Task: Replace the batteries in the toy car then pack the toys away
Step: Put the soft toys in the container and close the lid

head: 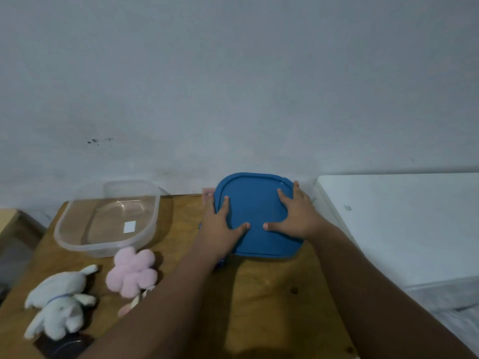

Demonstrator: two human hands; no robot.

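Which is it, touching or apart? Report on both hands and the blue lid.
Touching. Head view: the left hand and right hand lie flat on the blue lid, fingers spread.

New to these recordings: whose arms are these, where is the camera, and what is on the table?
There is no machine here. A person works with bare hands, and the single picture comes from a camera worn on the head, looking forward and down. The two arms reaching in are the wearer's own. The left hand and the right hand both lie flat, fingers spread, on a blue rounded-square plastic lid. Nothing is gripped, and what lies under the lid is hidden. Further left on the brown wooden table are an empty clear plastic tub, a pink flower-shaped plush toy and a white plush animal. No toy car is visible.
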